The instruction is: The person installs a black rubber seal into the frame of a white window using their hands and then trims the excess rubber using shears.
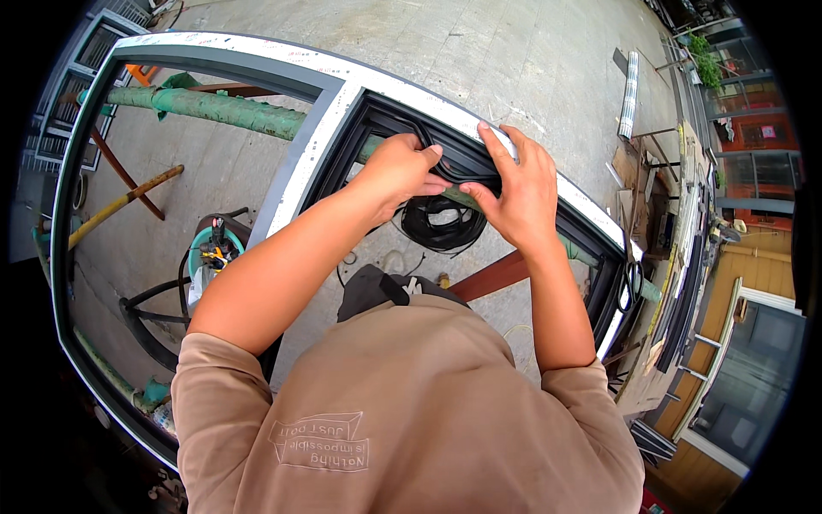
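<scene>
A black rubber seal strip [423,135] bends in a loop along the inner groove of a window frame [321,62] with a white-filmed face. My left hand [398,174] is closed, thumb and fingers pinching at the strip near the bend. Across the upper rail, my right hand [524,184] has its fingertips over the outer edge. Its thumb presses by the strip, which runs into the crook of that hand. A coil of black strip [441,224] hangs just below my hands, inside the opening. What lies under my right palm is hidden.
Green-wrapped bars [227,111] support the frame. Black-handled scissors [631,284] sit at its right end. A turquoise bucket [199,253] with tools stands on a stool at left. A reddish-brown beam [490,276] crosses below. Long profiles lie on a rack [685,248] at right.
</scene>
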Motion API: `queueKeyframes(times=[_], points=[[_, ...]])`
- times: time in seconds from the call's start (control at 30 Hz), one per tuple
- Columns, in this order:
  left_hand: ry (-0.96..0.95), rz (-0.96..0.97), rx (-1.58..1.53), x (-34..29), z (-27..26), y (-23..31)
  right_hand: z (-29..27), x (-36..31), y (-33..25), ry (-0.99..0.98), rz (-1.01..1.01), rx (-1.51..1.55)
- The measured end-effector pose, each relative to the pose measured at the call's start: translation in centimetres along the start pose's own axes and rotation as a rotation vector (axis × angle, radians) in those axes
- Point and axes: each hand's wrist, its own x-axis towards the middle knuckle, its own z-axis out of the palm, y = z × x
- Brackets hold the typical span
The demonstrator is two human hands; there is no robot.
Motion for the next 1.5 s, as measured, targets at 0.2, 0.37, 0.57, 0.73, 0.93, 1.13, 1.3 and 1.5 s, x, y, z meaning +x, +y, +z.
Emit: queueKeyframes(times=[0.2,0.37,0.57,0.73,0.93,1.13,1.3,1.5], points=[[0.027,0.041,-0.112,0.8,0.5,-1.1,1.2,0.0,0.2,0.075,0.034,-0.017],[0.07,0.108,-0.157,1.3,0.4,-2.8,0.8,0.4,-0.1,0.065,0.106,0.033],[0.092,0.15,-0.279,1.4,1.0,-3.4,1.2,0.8,0.1,0.072,0.141,0.003],[-0.024,0.208,-0.266,0.5,0.5,-3.7,1.5,0.6,0.7,0.091,0.12,-0.005],[0.12,0.303,-0.147,1.2,1.1,-5.1,1.6,0.3,1.4,0.097,0.044,-0.044],[0.158,0.381,-0.137,1.6,1.9,-5.7,2.2,0.1,1.6,0.121,0.011,-0.095],[0.258,0.421,-0.118,2.0,2.9,-6.0,2.6,-0.1,1.7,0.174,-0.031,-0.12],[0.416,0.472,0.051,2.5,3.9,-6.0,2.5,-0.2,1.9,0.157,-0.038,-0.115]])
